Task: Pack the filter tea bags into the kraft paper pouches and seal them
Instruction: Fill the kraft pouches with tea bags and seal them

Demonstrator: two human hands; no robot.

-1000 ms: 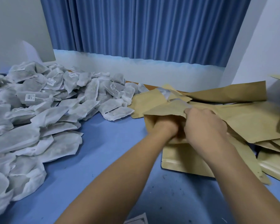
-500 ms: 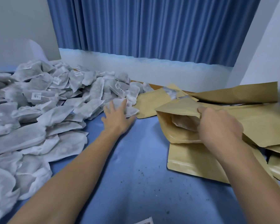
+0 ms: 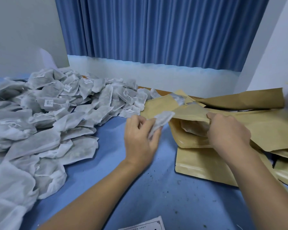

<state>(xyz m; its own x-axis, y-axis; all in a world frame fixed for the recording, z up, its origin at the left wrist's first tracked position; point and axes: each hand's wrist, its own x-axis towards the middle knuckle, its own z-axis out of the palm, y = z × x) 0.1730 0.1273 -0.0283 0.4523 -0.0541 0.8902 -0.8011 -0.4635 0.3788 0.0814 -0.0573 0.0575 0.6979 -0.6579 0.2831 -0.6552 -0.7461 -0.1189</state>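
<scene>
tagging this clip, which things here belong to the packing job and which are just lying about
In the job: left hand pinching a tea bag; right hand holding the open kraft pouch; tea bag pile; spare pouches.
Lying about: printed sheet; blue curtain.

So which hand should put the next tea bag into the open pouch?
Left. The left hand holds a tea bag beside the pouch mouth, which the right hand holds open.

Grey-white filter tea bags (image 3: 40, 141) with white labels (image 3: 48, 102) fill the left, tan kraft pouches (image 3: 264, 127) the right, on a blue surface (image 3: 165, 196) flecked dark, below a pleated blue curtain (image 3: 156, 30).
</scene>
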